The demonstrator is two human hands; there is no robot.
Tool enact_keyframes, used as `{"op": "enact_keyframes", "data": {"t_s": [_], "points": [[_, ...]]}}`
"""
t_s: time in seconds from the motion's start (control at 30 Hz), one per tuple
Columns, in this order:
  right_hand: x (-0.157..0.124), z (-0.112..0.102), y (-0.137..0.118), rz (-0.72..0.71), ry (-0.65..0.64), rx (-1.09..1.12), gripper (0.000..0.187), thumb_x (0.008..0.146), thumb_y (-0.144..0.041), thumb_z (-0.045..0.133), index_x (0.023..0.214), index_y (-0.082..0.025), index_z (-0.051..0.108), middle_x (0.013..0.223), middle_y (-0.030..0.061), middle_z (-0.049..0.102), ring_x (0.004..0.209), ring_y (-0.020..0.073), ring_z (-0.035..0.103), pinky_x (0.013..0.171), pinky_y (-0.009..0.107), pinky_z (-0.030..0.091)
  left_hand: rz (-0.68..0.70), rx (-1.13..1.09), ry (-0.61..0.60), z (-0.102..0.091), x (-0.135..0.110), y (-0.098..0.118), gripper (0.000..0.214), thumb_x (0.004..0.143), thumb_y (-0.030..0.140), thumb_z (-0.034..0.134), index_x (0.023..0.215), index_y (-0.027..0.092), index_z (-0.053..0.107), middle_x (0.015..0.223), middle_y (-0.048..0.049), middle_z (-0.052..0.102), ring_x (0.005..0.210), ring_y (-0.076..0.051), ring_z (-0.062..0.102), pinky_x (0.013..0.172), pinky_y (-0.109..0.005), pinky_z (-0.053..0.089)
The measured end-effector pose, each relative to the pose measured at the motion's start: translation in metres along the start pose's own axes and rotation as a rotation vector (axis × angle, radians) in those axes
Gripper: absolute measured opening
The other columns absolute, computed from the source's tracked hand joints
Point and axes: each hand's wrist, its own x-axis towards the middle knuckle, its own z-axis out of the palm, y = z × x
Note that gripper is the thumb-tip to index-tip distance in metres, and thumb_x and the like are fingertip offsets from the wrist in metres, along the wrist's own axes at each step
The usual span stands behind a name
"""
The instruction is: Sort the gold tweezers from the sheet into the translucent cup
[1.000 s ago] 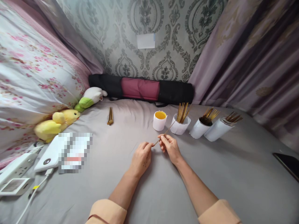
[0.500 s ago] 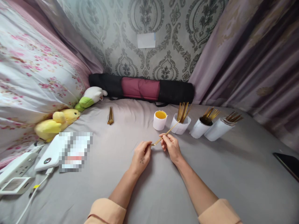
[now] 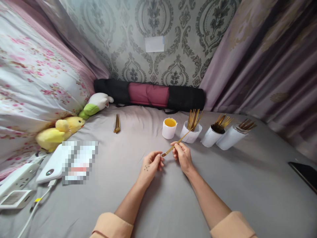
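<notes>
My right hand (image 3: 182,154) pinches a thin wooden stick (image 3: 177,142) near its lower end; the stick slants up to the right, towards the cups. My left hand (image 3: 151,164) rests just left of the stick's lower tip, fingers loosely curled and slightly apart, holding nothing. Beyond my hands stands a white cup of yellow liquid (image 3: 169,127). Right of it a white cup holds several upright sticks (image 3: 191,131).
Two more white cups with darker sticks (image 3: 212,134) (image 3: 231,135) lean at the right. A small bundle of sticks (image 3: 117,123) lies far left on the grey sheet. Plush toys (image 3: 58,131), a power bank (image 3: 53,164), a power strip (image 3: 15,179) and a phone (image 3: 304,171) lie around.
My left hand has let go of the stick's lower end and drawn back slightly. The right hand has tilted the stick up a little.
</notes>
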Motion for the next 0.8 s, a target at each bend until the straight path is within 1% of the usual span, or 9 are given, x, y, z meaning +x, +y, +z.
{"op": "enact_keyframes", "data": {"t_s": [0.1,0.27,0.53,0.67,0.8], "points": [[0.0001,0.0000,-0.0002,-0.002,0.006,-0.007,0.024,0.074,-0.039,0.048,0.081,-0.017,0.056,0.051,-0.0054,0.041,0.039,0.0054,0.035,0.036,0.017,0.028,-0.056,-0.098,-0.033,0.0004,-0.0009,-0.0003,0.039,0.072,0.040,0.054,0.095,0.009,0.053,0.069,-0.0037,0.058,0.051,-0.009,0.052,0.043,-0.020,0.040],[0.0002,-0.0004,0.0000,0.004,0.006,-0.007,0.024,0.074,-0.039,0.048,0.081,-0.017,0.056,0.051,-0.0057,0.041,0.039,0.0055,0.035,0.036,0.017,0.028,-0.102,-0.221,-0.110,-0.0003,-0.0022,-0.0031,0.041,0.073,0.042,0.054,0.097,0.008,0.052,0.071,-0.0062,0.059,0.054,-0.009,0.053,0.047,-0.020,0.041],[-0.0004,-0.0016,-0.0005,-0.014,-0.023,-0.011,0.024,0.075,-0.040,0.047,0.079,-0.017,0.054,0.050,-0.0062,0.040,0.037,0.0047,0.033,0.035,0.017,0.027,-0.229,-0.357,-0.188,0.0027,-0.0073,0.0040,0.035,0.073,0.036,0.057,0.094,0.008,0.054,0.073,-0.0082,0.060,0.054,-0.009,0.053,0.048,-0.020,0.040],[-0.0004,-0.0016,-0.0007,-0.003,-0.029,-0.020,0.024,0.074,-0.040,0.047,0.077,-0.017,0.054,0.049,-0.0066,0.039,0.037,0.0049,0.033,0.035,0.017,0.027,-0.288,-0.400,-0.223,0.0009,-0.0075,0.0035,0.029,0.074,0.030,0.057,0.094,0.009,0.055,0.074,-0.0081,0.061,0.054,-0.008,0.054,0.049,-0.020,0.041],[-0.0005,-0.0016,-0.0002,0.012,-0.041,-0.032,0.024,0.074,-0.040,0.047,0.076,-0.017,0.053,0.047,-0.0070,0.038,0.037,0.0051,0.033,0.034,0.017,0.025,-0.312,-0.428,-0.246,-0.0004,-0.0070,0.0024,0.024,0.074,0.025,0.057,0.093,0.009,0.055,0.074,-0.0077,0.062,0.055,-0.008,0.054,0.049,-0.019,0.041]]}}
